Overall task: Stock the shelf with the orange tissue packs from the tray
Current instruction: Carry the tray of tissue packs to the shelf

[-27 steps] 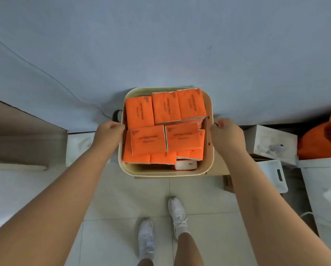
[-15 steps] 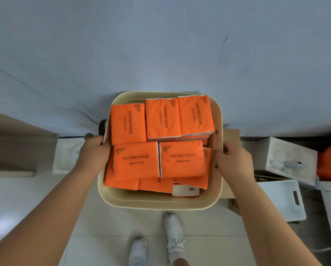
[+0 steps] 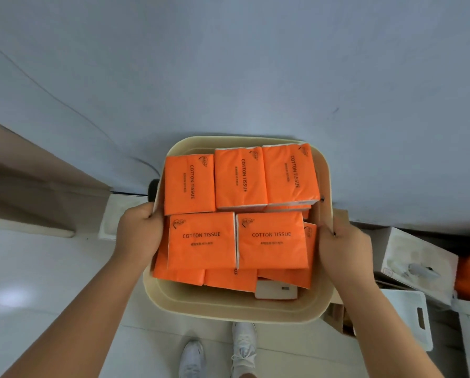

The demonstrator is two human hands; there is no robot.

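Holding the tray (image 3: 228, 309) of orange tissue packs (image 3: 202, 242)
left grip (image 3: 139, 236) and right grip (image 3: 345, 249) clamp opposite rims, packs piled between

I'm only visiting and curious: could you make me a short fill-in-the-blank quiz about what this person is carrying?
1. The left hand and right hand each grip a side of the cream tray, which holds ____ tissue packs.
2. The label printed on each pack reads COTTON ____.
3. Below the tray, the person's shoes are coloured ____.

Missing words: orange; TISSUE; white.
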